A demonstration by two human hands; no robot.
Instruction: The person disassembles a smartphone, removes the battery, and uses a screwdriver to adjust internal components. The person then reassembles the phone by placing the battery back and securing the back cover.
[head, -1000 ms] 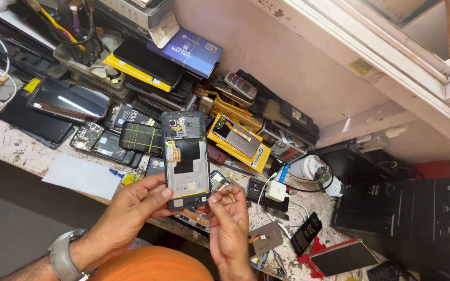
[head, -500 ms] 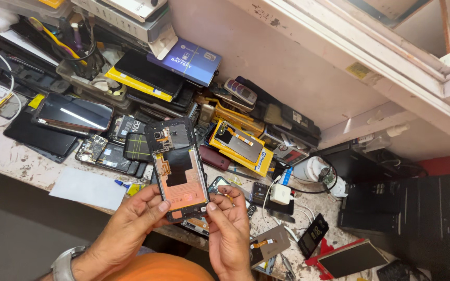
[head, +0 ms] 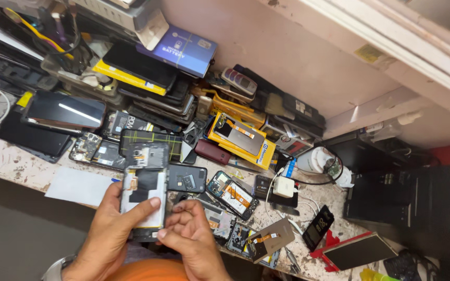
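Clutter of phone parts covered the stained white bench (head: 6, 156), leaving bare room only along its near edge. There the left hand (head: 108, 234) gripped an opened, backless grey phone (head: 142, 195), thumb across it. The right hand (head: 191, 239) pinched its lower corner, fingers curled.

Opened phone (head: 144, 195): the lower end is covered by the fingers of both hands; its left edge is hidden behind the left hand (head: 111, 231).
Right hand (head: 191, 242): the wrist is cut off by the bottom edge.
Left hand: the forearm is cut by the bottom edge; only part of a wristband (head: 53, 269) is seen.
Orange cloth (head: 149, 270): cut off at the bottom edge, so its kind cannot be told.
Stacked phones and screens (head: 147, 88): the lower ones are buried under the upper ones.
Counter (head: 6, 156): its left end is cut off and much of the surface is covered.
Small tools (head: 290, 257): too small for the kind to be told.
Black boxes (head: 417, 208): cut off at the right edge.
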